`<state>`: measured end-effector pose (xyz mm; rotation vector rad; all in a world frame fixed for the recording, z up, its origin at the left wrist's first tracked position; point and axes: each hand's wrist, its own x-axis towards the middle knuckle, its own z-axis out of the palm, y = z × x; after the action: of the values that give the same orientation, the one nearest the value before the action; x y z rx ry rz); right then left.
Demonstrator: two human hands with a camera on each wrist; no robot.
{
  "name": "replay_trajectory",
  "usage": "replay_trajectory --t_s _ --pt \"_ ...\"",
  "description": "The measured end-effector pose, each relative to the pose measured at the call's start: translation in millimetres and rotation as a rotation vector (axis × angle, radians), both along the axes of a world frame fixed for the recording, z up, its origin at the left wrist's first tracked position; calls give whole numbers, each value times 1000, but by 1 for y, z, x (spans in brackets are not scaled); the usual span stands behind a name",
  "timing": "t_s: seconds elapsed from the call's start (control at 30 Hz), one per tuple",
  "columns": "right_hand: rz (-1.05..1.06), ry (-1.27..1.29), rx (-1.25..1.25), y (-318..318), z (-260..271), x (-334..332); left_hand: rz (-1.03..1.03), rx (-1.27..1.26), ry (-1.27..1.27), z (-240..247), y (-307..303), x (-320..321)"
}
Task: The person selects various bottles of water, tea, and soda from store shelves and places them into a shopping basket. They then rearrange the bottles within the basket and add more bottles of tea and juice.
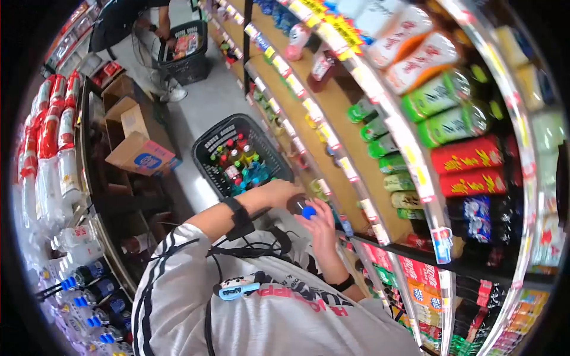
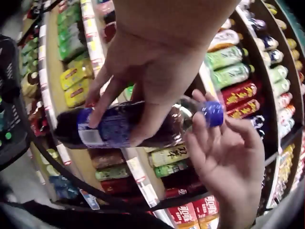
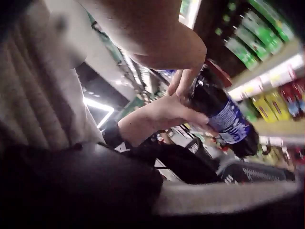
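Blue-capped dark bottle [image 2: 119, 129] lay sideways in front of the chest, between both hands. Left hand [image 2: 157, 71] wrapped the body, steadying it; right hand [image 2: 228, 157] curled fingers round the cap [image 2: 212, 113], seemingly to work it. Beyond, basket [image 1: 208, 151] sat on floor [image 1: 202, 101] beside shelf [image 1: 332, 113], within reach.

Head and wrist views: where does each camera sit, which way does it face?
Head: on the head, facing down at left hand, right hand and dark blue-capped plastic bottle; forearms, grey shirt show.
Left wrist: on that wrist, facing fingertips and drink shelves; both hands show.
Right wrist: facing back towards the torso; both hands show.
Shared: the bottle, in all three.
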<state>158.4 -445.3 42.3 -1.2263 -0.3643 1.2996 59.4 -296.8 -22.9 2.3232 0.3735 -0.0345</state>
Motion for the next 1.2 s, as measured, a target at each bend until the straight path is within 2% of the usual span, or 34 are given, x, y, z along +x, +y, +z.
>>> replay_trajectory --t_s 0.07,0.2,0.3,0.4,0.43,0.53,0.6,0.67,0.7,0.8,0.83,0.87,0.9,0.97,1.0,1.07,1.17,1.2 --pt "29 337 -150 19 -28 -9 -45 -47 40 -23 19 -29" --pt "23 540 -308 66 -91 -48 -19 -247 92 -114 47 -83" --pt "116 266 -465 99 -157 -85 287 -402 47 -168 45 -133" --pt "180 119 -661 132 -213 -115 518 -491 357 -182 53 -172" --pt "169 114 -677 142 -231 -123 577 -553 250 -197 51 -186" --pt "139 -2 -739 179 -272 -145 670 -727 285 -217 65 -216" --pt "184 -246 -722 196 -303 -153 881 -755 310 -244 69 -236" --pt "239 -552 -685 212 -334 -160 1126 -824 309 -245 87 -247" --pt "245 -446 -637 217 -351 -163 1093 -660 397 -241 96 -252" --pt "311 -670 -595 244 -389 -174 1151 -744 372 -261 103 -264" --pt "266 -654 -617 250 -409 -177 1183 -898 440 -242 114 -260" --pt "248 -684 -633 259 -417 -180 1113 -892 349 -264 106 -269" --pt "228 -714 -650 268 -425 -178 1084 -894 366 -283 96 -281" --pt "195 -780 -633 284 -441 -173 1074 -822 361 -287 87 -290" --pt "193 -698 -682 291 -448 -170 1089 -747 328 -293 79 -295" --pt "243 -818 -661 309 -454 -163 1198 -764 293 -345 39 -319" --pt "486 -920 -761 322 -445 -145 1149 -913 482 -330 43 -320" --pt "573 -916 -739 320 -448 -139 1152 -950 451 -332 41 -319"
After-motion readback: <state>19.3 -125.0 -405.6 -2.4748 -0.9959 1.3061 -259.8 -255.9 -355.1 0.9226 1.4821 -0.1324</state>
